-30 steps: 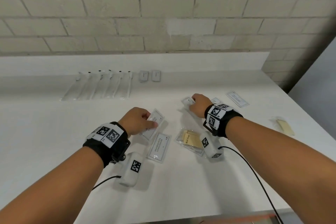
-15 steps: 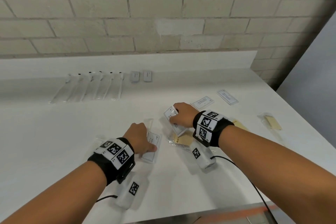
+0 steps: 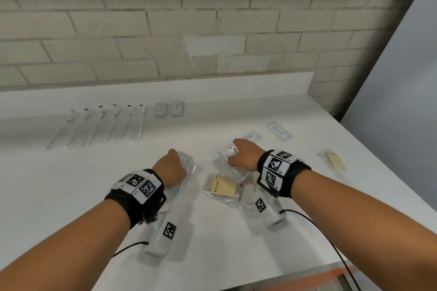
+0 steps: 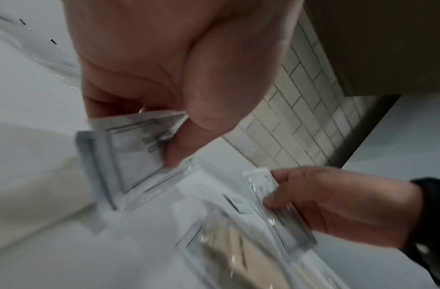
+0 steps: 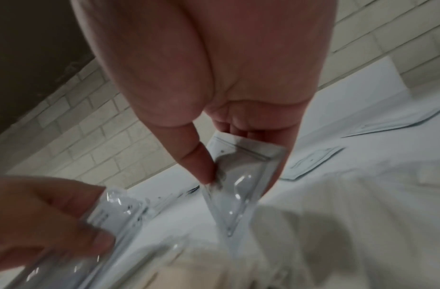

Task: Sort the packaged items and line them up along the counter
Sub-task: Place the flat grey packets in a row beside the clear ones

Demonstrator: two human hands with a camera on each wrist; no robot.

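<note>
In the head view my left hand (image 3: pixel 173 163) grips a small stack of clear labelled packets (image 3: pixel 188 166) just above the white counter (image 3: pixel 59 184). The left wrist view shows its thumb and fingers pinching that stack (image 4: pixel 130 148). To the right, my right hand (image 3: pixel 238 153) holds one clear labelled packet (image 3: pixel 233 165), tilted; in the right wrist view the thumb presses on this packet (image 5: pixel 241 187). A clear packet with a yellow card (image 3: pixel 223 188) lies on the counter between my wrists.
Several long clear packets (image 3: pixel 99 127) lie in a row at the back left, with two small grey packets (image 3: pixel 160 110) beside them. Two flat white packets (image 3: pixel 279 131) and another yellow packet (image 3: pixel 334 160) lie to the right. A brick wall (image 3: pixel 212 30) stands behind the counter.
My left hand has gathered the packets it was pressing on and lifted them off the counter. My right hand has kept hold of its packet and drawn it in toward the left.
</note>
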